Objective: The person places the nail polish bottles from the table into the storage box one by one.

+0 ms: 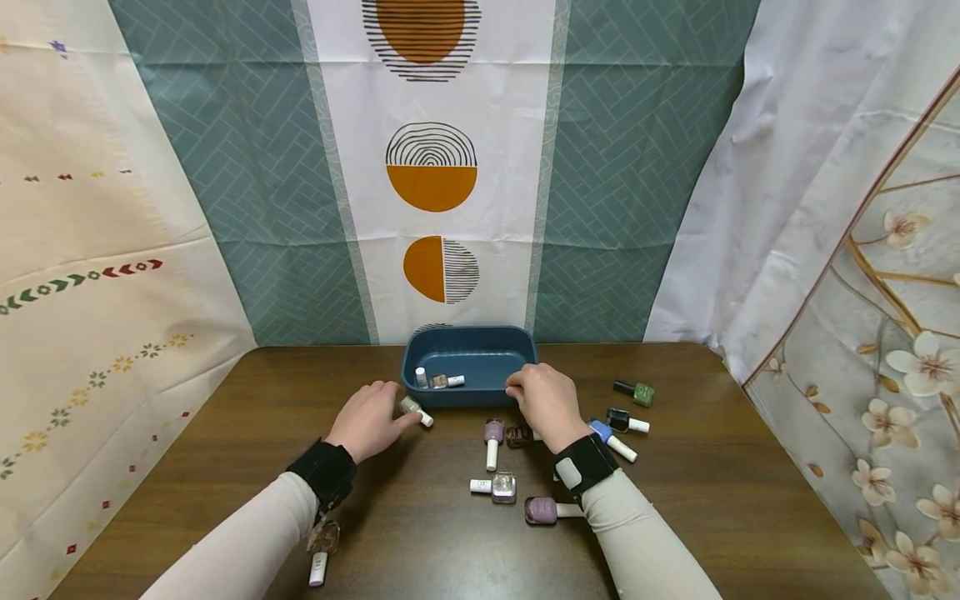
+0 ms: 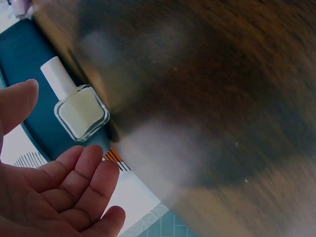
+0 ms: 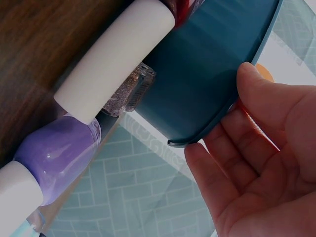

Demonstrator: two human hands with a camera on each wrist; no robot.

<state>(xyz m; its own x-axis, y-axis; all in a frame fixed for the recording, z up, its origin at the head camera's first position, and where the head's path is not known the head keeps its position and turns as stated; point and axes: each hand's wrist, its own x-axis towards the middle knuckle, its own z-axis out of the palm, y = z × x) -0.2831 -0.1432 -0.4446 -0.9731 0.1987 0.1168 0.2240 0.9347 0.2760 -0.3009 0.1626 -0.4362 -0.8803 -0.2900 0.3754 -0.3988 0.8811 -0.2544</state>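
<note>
Item 1, far L, near edge of the brown surface (image 1: 225, 400): glitter polish bottle (image 1: 321, 550) lying down by the L forearm, white cap toward the viewer. Item 2: left hand (image 1: 366, 421), palm down in head view, arm in from lower L, black wrist strap; wrist view shows fingers (image 2: 84, 173) loosely curled and slightly apart, gripping nothing, thumb apart on the other side. Item 3: pale polish bottle (image 1: 415, 409) lying just at those fingertips, beside the tray's front L corner; long axis diagonal, white cap pointing R and toward viewer, glass body toward the hand; contact w/ fingers: cannot tell. Item 4: blue tray (image 1: 480, 358), centre back, holds three small bottles at its L end. Item 5: right hand (image 1: 545, 406), arm in from lower R, fingertips at the tray's front R rim; wrist view shows fingers (image 3: 247, 163) relaxed, side by side, beside the rim, not pinching. Item 6, around and R of that hand: several more polish bottles lying flat, incl. lilac bottle (image 1: 492, 433), cap toward viewer, and green bottle (image 1: 636, 392) farthest R, dark cap pointing L.
</note>
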